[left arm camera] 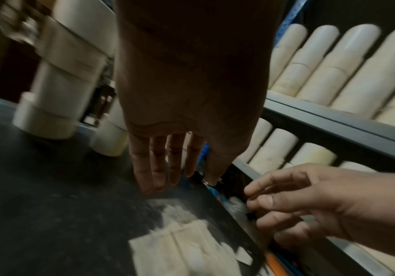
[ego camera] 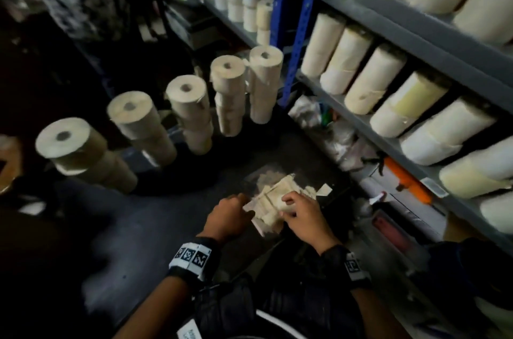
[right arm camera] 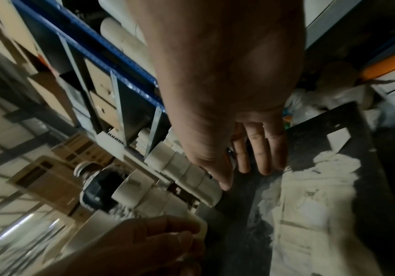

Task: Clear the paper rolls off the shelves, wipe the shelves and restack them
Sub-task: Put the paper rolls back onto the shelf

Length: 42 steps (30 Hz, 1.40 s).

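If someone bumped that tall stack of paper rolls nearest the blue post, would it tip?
Probably. The stack is narrow for its height, its rolls merely resting on each other. Loose rolls would likely roll away, being round.

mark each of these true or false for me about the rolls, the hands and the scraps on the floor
1. Five stacks of paper rolls stand upright on the floor. True.
2. Both shelves on the right are bare of rolls. False: rolls lie side by side on the grey shelf and on the one above.
3. The left hand and the right hand are both down at a pile of paper scraps on the dark floor. True.
4. The right hand holds a cloth against the shelf. False: it is at the scraps on the floor, and no cloth shows in it.
5. The shelf upright is red. False: it is blue.
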Tool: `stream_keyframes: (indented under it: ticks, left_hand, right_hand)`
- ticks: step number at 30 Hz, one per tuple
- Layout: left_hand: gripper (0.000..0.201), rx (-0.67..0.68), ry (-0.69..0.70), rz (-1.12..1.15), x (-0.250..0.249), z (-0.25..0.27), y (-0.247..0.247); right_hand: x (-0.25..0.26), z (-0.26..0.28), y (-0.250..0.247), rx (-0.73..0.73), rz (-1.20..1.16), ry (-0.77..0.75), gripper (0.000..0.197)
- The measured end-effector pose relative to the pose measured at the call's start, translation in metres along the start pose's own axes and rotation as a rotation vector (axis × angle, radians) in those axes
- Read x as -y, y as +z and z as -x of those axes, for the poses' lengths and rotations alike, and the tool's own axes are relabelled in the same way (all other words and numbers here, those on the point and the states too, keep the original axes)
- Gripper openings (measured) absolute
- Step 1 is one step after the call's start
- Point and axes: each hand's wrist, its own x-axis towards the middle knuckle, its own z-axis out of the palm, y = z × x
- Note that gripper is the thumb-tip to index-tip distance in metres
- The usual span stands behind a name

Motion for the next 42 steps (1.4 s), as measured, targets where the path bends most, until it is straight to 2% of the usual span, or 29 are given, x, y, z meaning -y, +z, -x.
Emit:
stream_keyframes:
  ticks: [6, 10, 14, 20, 23, 26, 30, 33, 38, 42]
  left_hand:
    - [0.043, -0.078, -0.165, 0.058, 0.05, 0.02, -0.013]
    - [0.047, -0.211, -0.328, 0.124, 0.08, 0.048, -0.023]
    - [0.048, -0.376, -0.439, 0.147, 0.11, 0.068, -0.05]
    - [0.064, -0.833, -0.55, 0.048, 0.135, 0.094, -0.147]
    - [0.075, -0.951, -0.548, 0.007, 0.15, 0.096, -0.195]
    - [0.089, -0.896, -0.527, -0.058, 0.164, 0.08, -0.23]
    - [0.106, -0.69, -0.514, -0.104, 0.186, 0.051, -0.265]
    - [0.109, -0.582, -0.478, -0.101, 0.203, 0.034, -0.275]
    - [0.101, -0.587, -0.41, -0.073, 0.219, 0.039, -0.28]
    - [0.105, -0.647, -0.406, -0.01, 0.228, 0.073, -0.281]
  right_hand:
    - [0.034, -0.028, 0.031, 0.218, 0.068, -0.143, 0.03]
    - [0.064, -0.049, 0.057, 0.401, 0.149, -0.262, 0.032]
    - [0.115, -0.073, 0.083, 0.544, 0.179, -0.402, 0.035]
    - [0.206, -0.105, 0.115, 0.534, 0.196, -0.627, 0.044]
    - [0.246, -0.113, 0.13, 0.519, 0.231, -0.716, 0.046]
    - [0.273, -0.12, 0.142, 0.509, 0.265, -0.722, 0.048]
    - [0.304, -0.121, 0.163, 0.494, 0.3, -0.653, 0.057]
    - [0.316, -0.117, 0.177, 0.481, 0.315, -0.609, 0.063]
    - [0.33, -0.107, 0.193, 0.428, 0.252, -0.552, 0.061]
    - [0.358, -0.107, 0.199, 0.309, 0.215, -0.529, 0.068]
